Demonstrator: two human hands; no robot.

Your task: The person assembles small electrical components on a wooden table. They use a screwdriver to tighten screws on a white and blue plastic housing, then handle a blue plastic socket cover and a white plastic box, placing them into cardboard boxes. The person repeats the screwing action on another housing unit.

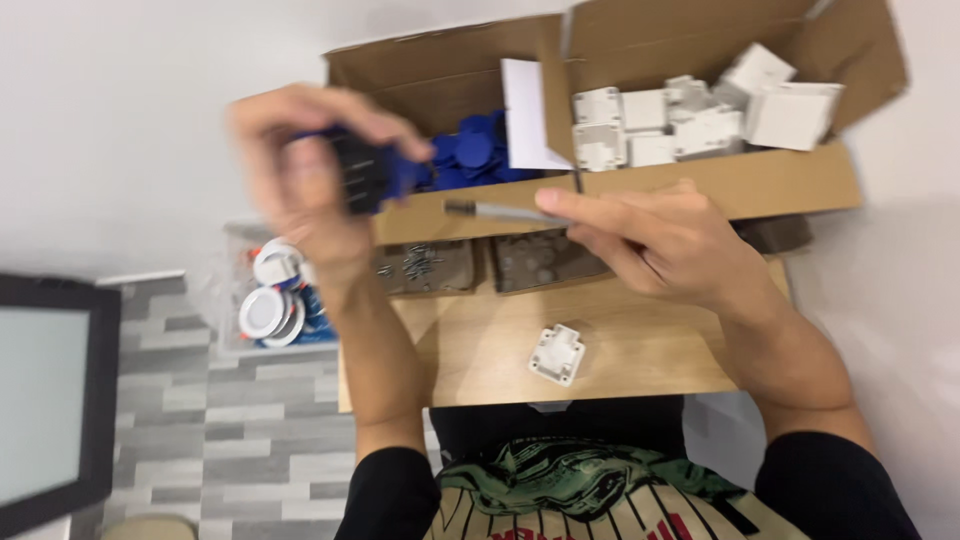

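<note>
My left hand (300,165) is raised over the table's left end, blurred, and holds a blue and black part (368,172). My right hand (660,240) grips a thin grey screwdriver (492,210) whose tip points left toward that part. A white plastic box part (557,353) lies on the wooden table (640,340) below the hands.
An open cardboard box (720,180) at the back holds blue round parts (478,152) on the left and white parts (690,120) on the right. Two dark trays (425,268) with screws sit before it. A clear bin (270,295) of round parts and a dark screen (50,400) stand at left.
</note>
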